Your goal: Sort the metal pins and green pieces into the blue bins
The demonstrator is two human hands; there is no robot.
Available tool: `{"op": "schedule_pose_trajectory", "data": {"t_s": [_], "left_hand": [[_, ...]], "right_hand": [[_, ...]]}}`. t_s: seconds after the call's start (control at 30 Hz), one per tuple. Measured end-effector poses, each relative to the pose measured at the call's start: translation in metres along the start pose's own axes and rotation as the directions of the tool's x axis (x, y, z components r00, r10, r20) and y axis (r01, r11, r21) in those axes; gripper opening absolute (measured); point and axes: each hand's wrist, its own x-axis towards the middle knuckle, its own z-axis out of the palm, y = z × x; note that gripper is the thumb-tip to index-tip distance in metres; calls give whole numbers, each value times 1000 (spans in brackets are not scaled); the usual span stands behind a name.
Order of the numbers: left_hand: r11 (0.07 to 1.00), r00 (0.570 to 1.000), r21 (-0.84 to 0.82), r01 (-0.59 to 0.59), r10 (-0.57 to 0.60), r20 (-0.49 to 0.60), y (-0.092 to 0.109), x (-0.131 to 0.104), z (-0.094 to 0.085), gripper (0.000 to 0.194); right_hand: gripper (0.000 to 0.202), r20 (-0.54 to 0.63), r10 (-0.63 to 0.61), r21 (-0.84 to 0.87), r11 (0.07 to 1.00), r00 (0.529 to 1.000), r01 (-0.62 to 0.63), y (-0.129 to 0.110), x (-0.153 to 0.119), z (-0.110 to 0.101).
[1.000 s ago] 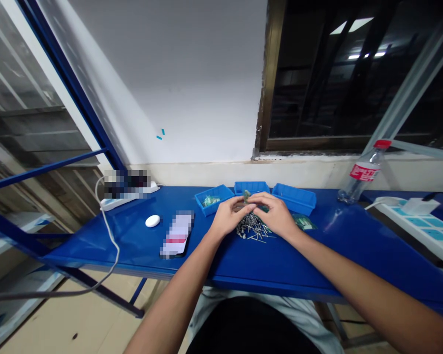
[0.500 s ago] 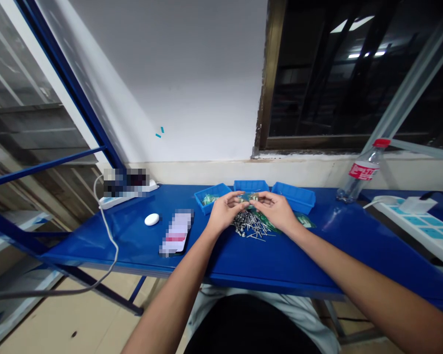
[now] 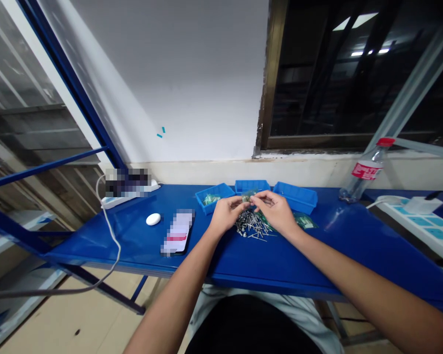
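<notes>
My left hand and my right hand meet above a heap of loose metal blind rivets. Between their fingertips is a small clear, greenish plastic bag; the fingers of both hands are closed on it, and they hide part of it. What the bag contains is too small to make out. Beside my right wrist lie more green-tinted plastic bags. Just beyond the hands stand three blue bins: the left bin holds similar small bags, and the middle bin and right bin flank it.
Left on the blue table are a phone and a white oval object. A power strip sits at the back left, its cable hanging over the edge. Rightward stand a red-capped bottle and another power strip.
The small bag has been turned and bunched between the fingertips, and the hands have drawn slightly closer together. The whole view has shifted slightly.
</notes>
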Motion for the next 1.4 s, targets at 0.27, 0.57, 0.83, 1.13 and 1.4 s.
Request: {"op": "schedule_pose_trajectory", "data": {"t_s": [0.27,0.57,0.83,1.13,1.4], "left_hand": [[966,988,-232,115,-86,131,-3,2,3,40],[944,983,-275,180,-183,15,-9,4,5,41],[975,998,-210,70,-68,15,4,-1,6,52],[983,997,-169,66,-59,42,-6,3,3,41],[968,996,-232,93,-94,8,2,1,8,41]], "right_hand": [[50,-47,-14,-36,999,999,12,7,7,-8],[51,-20,83,93,992,996,-81,11,12,-13],[30,104,-66,6,998,992,66,4,2,-7],[42,-77,-153,-153,978,985,139,6,1,-3],[33,21,-7,-7,1000,1000,7,16,8,-11]]}}
